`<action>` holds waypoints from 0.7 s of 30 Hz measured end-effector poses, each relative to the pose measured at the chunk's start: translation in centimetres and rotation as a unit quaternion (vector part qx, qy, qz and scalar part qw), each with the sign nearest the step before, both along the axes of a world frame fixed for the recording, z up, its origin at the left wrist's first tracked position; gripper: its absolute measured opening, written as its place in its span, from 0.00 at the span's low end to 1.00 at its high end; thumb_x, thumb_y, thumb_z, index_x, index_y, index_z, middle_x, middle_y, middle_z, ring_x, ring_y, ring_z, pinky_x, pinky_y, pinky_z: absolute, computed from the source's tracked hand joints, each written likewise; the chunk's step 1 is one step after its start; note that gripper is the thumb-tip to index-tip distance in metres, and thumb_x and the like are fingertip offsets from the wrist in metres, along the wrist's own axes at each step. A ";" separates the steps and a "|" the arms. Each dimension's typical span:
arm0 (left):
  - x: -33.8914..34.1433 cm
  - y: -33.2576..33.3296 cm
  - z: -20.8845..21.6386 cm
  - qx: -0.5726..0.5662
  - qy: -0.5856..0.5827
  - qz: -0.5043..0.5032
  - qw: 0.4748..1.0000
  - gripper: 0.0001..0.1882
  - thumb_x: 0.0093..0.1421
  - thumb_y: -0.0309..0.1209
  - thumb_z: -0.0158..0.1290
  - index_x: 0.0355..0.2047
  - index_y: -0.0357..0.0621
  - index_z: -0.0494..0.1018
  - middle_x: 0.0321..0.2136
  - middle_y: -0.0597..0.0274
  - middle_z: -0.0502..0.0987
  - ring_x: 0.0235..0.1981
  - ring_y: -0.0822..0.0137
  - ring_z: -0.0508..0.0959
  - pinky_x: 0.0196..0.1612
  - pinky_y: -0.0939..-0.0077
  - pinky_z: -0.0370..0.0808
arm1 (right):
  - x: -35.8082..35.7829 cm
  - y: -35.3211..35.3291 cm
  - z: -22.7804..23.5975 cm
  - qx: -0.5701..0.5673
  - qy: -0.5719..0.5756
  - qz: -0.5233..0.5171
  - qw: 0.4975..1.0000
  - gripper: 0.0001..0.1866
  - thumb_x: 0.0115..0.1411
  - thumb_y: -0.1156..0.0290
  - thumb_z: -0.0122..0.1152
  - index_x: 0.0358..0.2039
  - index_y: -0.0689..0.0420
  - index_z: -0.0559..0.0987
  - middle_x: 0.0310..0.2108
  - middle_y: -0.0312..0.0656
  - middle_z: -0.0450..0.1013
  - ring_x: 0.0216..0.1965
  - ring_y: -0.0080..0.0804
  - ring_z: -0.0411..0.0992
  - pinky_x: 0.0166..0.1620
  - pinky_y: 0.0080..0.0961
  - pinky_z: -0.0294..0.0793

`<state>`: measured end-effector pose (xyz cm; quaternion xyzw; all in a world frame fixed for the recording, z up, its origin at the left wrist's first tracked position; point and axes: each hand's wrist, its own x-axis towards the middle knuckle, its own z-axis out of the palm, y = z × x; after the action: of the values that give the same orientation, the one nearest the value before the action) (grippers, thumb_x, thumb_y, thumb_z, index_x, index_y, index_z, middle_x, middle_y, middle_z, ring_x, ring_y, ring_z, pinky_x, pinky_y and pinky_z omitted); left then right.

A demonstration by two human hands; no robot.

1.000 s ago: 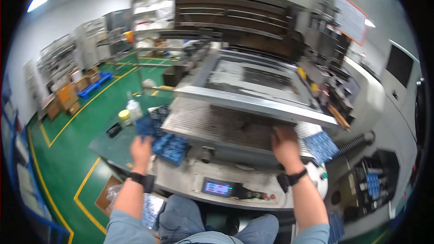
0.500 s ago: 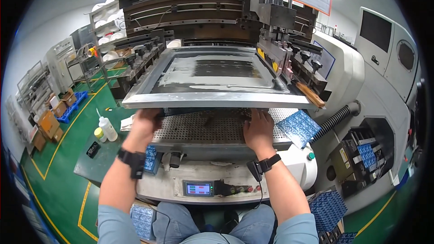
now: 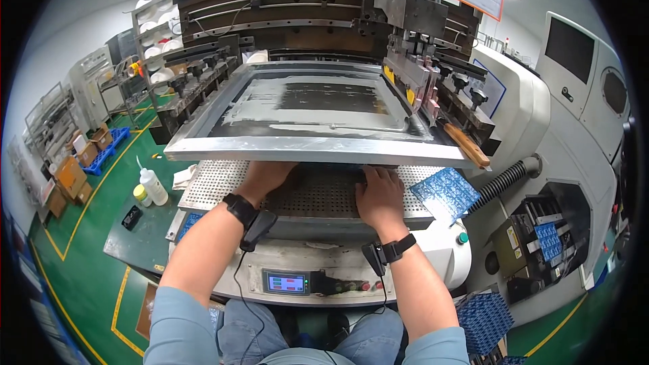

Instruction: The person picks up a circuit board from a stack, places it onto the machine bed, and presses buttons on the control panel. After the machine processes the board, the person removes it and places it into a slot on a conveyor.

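Observation:
I sit at a screen-printing machine. Its raised metal screen frame (image 3: 311, 149) hangs over a perforated metal bed (image 3: 216, 186). My left hand (image 3: 265, 177) reaches under the frame's front edge, and its fingers are hidden there. My right hand (image 3: 380, 197) lies flat on the bed, fingers together and pointing under the frame. A dark plate (image 3: 321, 192) lies on the bed between my hands; whether they grip it I cannot tell. Both wrists wear black bands with cabled devices.
A blue circuit board (image 3: 446, 192) lies at the bed's right end. More blue boards (image 3: 483, 321) are stacked low on the right. A control panel with a small screen (image 3: 286, 282) faces me. A white squeeze bottle (image 3: 153, 186) and a yellow-capped jar (image 3: 141, 195) stand on the left ledge.
My view has swung right and closed in on the machine. My left hand left the blue boards at the left, and both hands moved in under the screen frame.

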<state>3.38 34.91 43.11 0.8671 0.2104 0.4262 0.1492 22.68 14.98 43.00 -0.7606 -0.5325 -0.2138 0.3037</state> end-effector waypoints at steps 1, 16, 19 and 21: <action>-0.1 -0.3 -0.2 -0.004 0.001 0.000 1.000 0.18 0.63 0.35 0.56 0.49 0.36 0.75 0.46 0.44 0.79 0.51 0.45 0.76 0.54 0.57 0.71 | 0.1 0.0 0.0 -0.004 0.001 0.000 1.000 0.21 0.58 0.67 0.62 0.52 0.58 0.77 0.51 0.50 0.74 0.57 0.53 0.68 0.61 0.47 0.65; -0.9 -1.4 -0.9 0.007 0.008 0.050 0.999 0.18 0.62 0.32 0.60 0.50 0.38 0.75 0.47 0.48 0.80 0.50 0.46 0.77 0.53 0.59 0.73 | 0.1 0.4 0.1 -0.027 0.015 0.037 0.999 0.22 0.63 0.68 0.57 0.57 0.60 0.74 0.54 0.53 0.73 0.58 0.58 0.67 0.63 0.49 0.64; -0.9 -1.3 -1.1 0.030 0.005 0.045 0.999 0.18 0.62 0.32 0.60 0.50 0.38 0.75 0.47 0.48 0.80 0.50 0.46 0.77 0.53 0.59 0.73 | 0.2 0.4 -0.1 -0.021 0.005 0.035 0.999 0.22 0.63 0.68 0.57 0.56 0.60 0.75 0.54 0.53 0.73 0.58 0.58 0.67 0.63 0.48 0.63; -0.8 -1.2 -1.2 0.026 -0.007 0.038 0.999 0.18 0.62 0.32 0.60 0.50 0.38 0.76 0.47 0.47 0.79 0.50 0.46 0.77 0.53 0.59 0.73 | 0.2 0.4 -0.1 -0.017 0.006 0.039 0.999 0.21 0.63 0.68 0.57 0.55 0.60 0.76 0.54 0.53 0.74 0.58 0.58 0.67 0.63 0.48 0.63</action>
<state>2.59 33.72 41.94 0.8591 0.2315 0.4426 0.1116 22.90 15.33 42.89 -0.7455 -0.5633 -0.1884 0.3024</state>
